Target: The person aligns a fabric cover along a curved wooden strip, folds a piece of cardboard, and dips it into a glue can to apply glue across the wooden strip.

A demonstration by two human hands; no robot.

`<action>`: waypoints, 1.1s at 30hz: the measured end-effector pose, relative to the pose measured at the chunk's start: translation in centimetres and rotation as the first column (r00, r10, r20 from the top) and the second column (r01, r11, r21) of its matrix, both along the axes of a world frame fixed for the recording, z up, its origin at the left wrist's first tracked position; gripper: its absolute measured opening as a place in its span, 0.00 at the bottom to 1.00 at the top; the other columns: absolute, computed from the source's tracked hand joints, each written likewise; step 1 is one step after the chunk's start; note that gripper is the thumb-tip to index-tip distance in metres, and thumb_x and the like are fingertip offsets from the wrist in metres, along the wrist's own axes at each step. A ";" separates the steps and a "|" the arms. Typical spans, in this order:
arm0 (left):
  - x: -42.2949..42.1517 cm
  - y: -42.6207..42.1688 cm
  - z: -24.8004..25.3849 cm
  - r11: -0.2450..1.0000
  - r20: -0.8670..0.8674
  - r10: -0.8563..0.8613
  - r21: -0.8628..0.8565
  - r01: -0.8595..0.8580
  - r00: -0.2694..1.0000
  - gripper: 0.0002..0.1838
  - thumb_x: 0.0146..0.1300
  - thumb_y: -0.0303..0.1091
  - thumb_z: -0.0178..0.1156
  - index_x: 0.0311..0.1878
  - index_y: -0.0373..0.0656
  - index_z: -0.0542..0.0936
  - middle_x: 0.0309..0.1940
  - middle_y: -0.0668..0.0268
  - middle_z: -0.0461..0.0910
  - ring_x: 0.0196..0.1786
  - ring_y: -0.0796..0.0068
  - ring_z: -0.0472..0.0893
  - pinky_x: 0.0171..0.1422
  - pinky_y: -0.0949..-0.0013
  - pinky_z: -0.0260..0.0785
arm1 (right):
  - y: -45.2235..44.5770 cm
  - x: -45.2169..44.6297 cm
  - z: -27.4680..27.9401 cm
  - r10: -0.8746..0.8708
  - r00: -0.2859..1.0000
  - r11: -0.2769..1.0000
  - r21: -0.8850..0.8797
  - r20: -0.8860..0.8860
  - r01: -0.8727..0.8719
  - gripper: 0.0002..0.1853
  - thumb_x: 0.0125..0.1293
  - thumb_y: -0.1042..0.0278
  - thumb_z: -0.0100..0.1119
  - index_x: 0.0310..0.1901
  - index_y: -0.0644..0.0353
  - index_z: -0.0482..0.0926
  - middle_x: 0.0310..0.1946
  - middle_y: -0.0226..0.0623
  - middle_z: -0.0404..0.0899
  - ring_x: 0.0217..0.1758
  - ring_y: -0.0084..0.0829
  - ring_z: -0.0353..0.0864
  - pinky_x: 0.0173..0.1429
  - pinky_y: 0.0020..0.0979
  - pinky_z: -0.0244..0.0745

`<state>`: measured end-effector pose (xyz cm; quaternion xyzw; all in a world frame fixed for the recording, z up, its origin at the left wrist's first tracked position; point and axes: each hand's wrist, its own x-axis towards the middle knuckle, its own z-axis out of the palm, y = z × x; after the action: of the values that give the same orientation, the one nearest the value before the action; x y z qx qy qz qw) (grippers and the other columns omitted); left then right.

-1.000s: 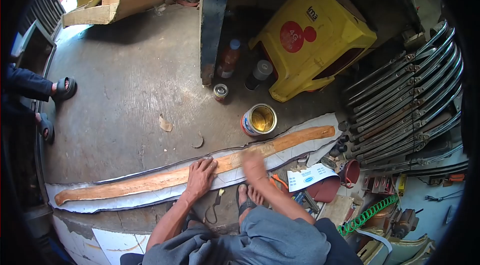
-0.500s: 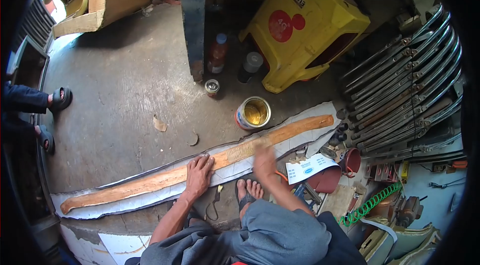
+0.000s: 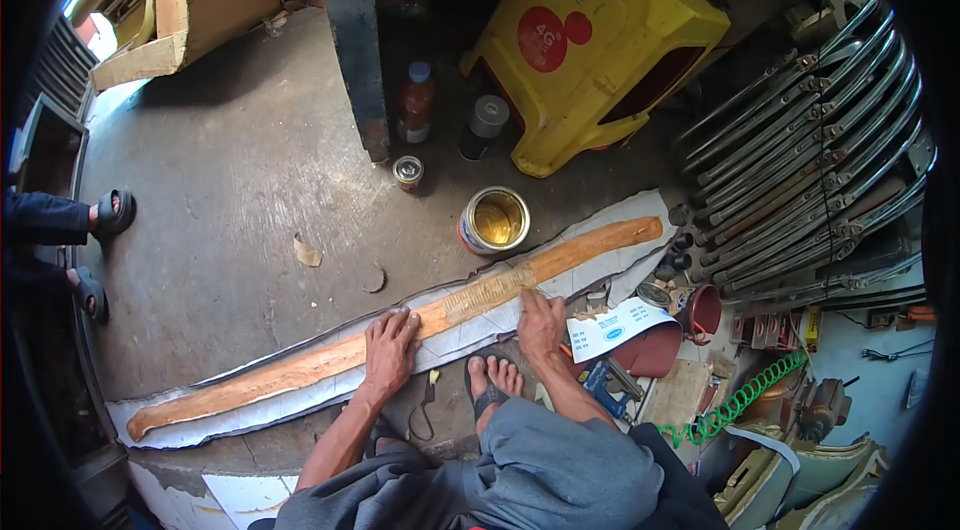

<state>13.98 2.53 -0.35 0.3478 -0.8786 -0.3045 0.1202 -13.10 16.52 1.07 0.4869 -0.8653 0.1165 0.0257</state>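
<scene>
A long tan strip [image 3: 300, 367], slightly curved, lies on a white, dark-edged sheet [image 3: 235, 421] across the floor. My left hand [image 3: 391, 350] rests on the strip left of its middle, palm down with fingers extended. A ridged, paler patch [image 3: 480, 298] shows on the strip between my hands. At the lower edge of the strip, right of this patch, is my right hand [image 3: 541, 325], its fingers bent together; what they hold, if anything, is hidden. An open can of yellowish liquid [image 3: 494, 220] stands just beyond the strip.
Beyond are a small can [image 3: 408, 173], a bottle [image 3: 416, 102], a dark canister [image 3: 484, 128], a blue post [image 3: 350, 40] and a yellow stool [image 3: 600, 50]. Metal tubes [image 3: 820, 150] stack at right, above a green coiled hose [image 3: 745, 410]. Another person's sandalled feet [image 3: 115, 214] are at left.
My right hand has moved from over the strip to its lower edge, uncovering the ridged patch. My left hand stays on the strip. The view has shifted, moving the stool and cans up and left.
</scene>
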 end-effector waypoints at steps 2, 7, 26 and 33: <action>-0.1 0.7 -0.2 1.000 -0.014 -0.010 0.001 0.010 1.000 0.28 0.62 0.31 0.67 0.67 0.44 0.78 0.67 0.56 0.76 0.70 0.51 0.71 0.74 0.47 0.59 | 0.9 2.2 -1.5 0.104 0.995 0.994 0.042 -0.005 -0.104 0.19 0.60 0.72 0.60 0.54 0.57 0.83 0.50 0.34 0.84 0.46 0.43 0.75 0.50 0.44 0.72; -0.2 0.3 -0.4 0.999 -0.007 0.005 -0.034 -0.005 1.000 0.27 0.61 0.30 0.68 0.66 0.44 0.79 0.65 0.56 0.77 0.69 0.49 0.72 0.72 0.47 0.61 | 0.3 -1.0 0.0 -0.010 1.000 1.000 0.002 0.003 0.010 0.16 0.60 0.74 0.59 0.51 0.57 0.85 0.44 0.38 0.84 0.45 0.46 0.75 0.50 0.46 0.72; -0.3 0.4 -0.4 1.000 -0.028 0.013 -0.015 -0.014 1.000 0.28 0.61 0.30 0.68 0.66 0.45 0.78 0.66 0.56 0.76 0.70 0.50 0.70 0.74 0.46 0.59 | -11.8 -6.5 15.1 0.252 0.850 0.966 -0.177 0.462 -0.190 0.20 0.65 0.72 0.54 0.57 0.64 0.82 0.52 0.50 0.83 0.57 0.51 0.79 0.67 0.43 0.72; 0.0 0.4 -0.3 1.000 -0.036 0.013 -0.014 -0.013 0.999 0.27 0.61 0.31 0.68 0.66 0.46 0.79 0.65 0.56 0.77 0.69 0.50 0.71 0.72 0.46 0.61 | -18.7 -7.1 9.1 0.353 0.877 0.814 0.356 0.325 -0.459 0.16 0.59 0.73 0.56 0.47 0.64 0.88 0.41 0.60 0.86 0.48 0.60 0.87 0.54 0.50 0.83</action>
<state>13.96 2.89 -0.65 0.3472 -0.8761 -0.3038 0.1403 -20.16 -2.20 10.21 0.6370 -0.7409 -0.0120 -0.2127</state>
